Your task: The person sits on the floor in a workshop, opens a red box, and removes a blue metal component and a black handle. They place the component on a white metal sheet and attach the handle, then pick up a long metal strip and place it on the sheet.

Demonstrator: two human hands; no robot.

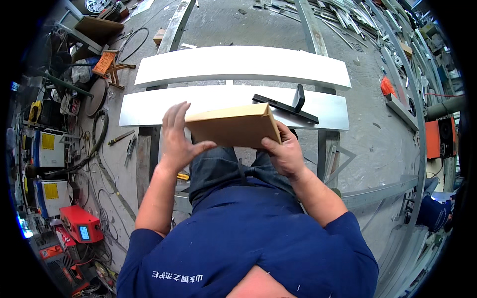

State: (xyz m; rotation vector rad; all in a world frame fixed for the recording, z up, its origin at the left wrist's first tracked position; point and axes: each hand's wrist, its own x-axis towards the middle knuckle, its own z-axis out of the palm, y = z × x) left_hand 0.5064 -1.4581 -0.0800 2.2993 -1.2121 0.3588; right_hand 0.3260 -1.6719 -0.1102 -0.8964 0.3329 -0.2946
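Observation:
In front of my body a flat brown cardboard box (228, 127) is raised over my lap, tilted so its broad side faces me. My right hand (285, 151) grips its lower right corner, thumb on the near side. At the box's left end my left hand (175, 136) is open, fingers spread upward and thumb pointing toward the box; whether it touches the cardboard I cannot tell. Just beyond the box, a black try square (288, 109) rests on the nearer white metal panel (149, 108), one arm standing up.
A second white panel (238, 64) lies parallel beyond, both across steel rails (175, 30). A metal triangle frame (340, 161) leans at right. Left are cables, an orange folding stool (107, 63) and a red machine (82, 224). Metal offcuts (343, 17) litter the far right; another person (435, 211) is at right.

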